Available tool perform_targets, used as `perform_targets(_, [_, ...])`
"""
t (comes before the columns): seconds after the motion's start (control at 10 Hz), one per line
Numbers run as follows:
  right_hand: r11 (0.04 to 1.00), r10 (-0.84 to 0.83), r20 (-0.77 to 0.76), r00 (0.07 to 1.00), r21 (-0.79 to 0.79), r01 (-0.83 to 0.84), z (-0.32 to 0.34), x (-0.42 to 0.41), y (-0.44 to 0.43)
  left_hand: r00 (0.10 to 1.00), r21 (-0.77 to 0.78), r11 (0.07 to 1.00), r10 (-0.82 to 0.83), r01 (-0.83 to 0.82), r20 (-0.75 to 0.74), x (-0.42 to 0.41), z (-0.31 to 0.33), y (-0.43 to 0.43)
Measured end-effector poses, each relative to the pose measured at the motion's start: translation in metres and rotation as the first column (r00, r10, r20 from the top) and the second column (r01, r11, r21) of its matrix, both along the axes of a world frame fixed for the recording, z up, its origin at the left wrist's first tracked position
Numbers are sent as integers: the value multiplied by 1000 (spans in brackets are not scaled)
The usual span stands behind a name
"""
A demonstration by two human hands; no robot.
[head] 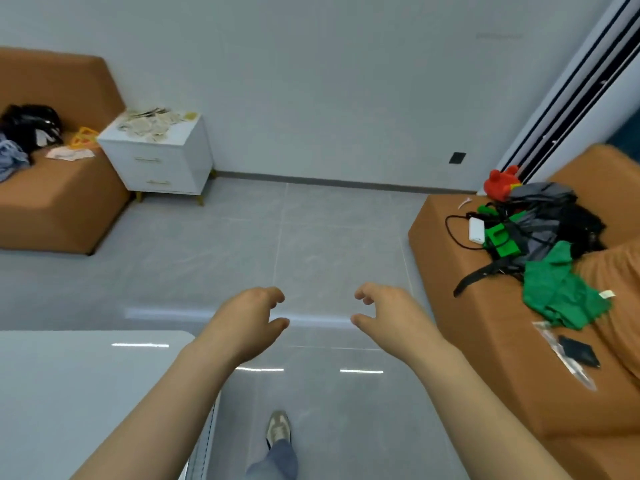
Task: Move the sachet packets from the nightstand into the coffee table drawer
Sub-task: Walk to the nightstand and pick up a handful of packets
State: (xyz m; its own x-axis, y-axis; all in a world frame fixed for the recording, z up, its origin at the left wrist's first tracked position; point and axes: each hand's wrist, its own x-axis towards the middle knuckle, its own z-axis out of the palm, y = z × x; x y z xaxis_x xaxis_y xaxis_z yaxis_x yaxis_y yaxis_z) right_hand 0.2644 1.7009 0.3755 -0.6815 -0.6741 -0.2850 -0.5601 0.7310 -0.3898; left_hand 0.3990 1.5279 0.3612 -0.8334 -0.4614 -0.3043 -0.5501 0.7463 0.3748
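Observation:
A heap of pale sachet packets [152, 123] lies on top of the white two-drawer nightstand [173, 161] against the far wall at the left. The glossy white coffee table [86, 393] fills the lower left corner; its drawer is not visible. My left hand [246, 323] and my right hand [388, 317] are stretched out in front of me over the grey floor, a few paces from the nightstand. Both hold nothing, their fingers loosely curled.
An orange sofa [52, 202] with a black bag and clothes stands left of the nightstand. Another orange sofa [485, 323] at the right carries green cloth, black straps, a white charger and a red toy. Grey tiled floor [311, 237] lies between. My shoe [278, 429] shows below.

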Motion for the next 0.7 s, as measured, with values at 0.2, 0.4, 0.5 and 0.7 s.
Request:
perform_targets(0.2, [1000,16,16,1000,22,-16,1,-62,-99,1000,-39,999,25,-25,1,-58,7,-95])
perform_targets(0.4, [998,53,52,997,27,-54,-2,-128,-173,997,-24,997,71,-70,40,-113,5,-165])
perform_targets(0.5, [996,87,49,995,4,-87,-5,-170,-216,993,-21,993,113,-112,36,-148,3,-202])
perform_targets(0.7, [982,190,19,982,-24,-190,1,-258,-310,971,-27,971,238,-238,31,-218,11,-276])
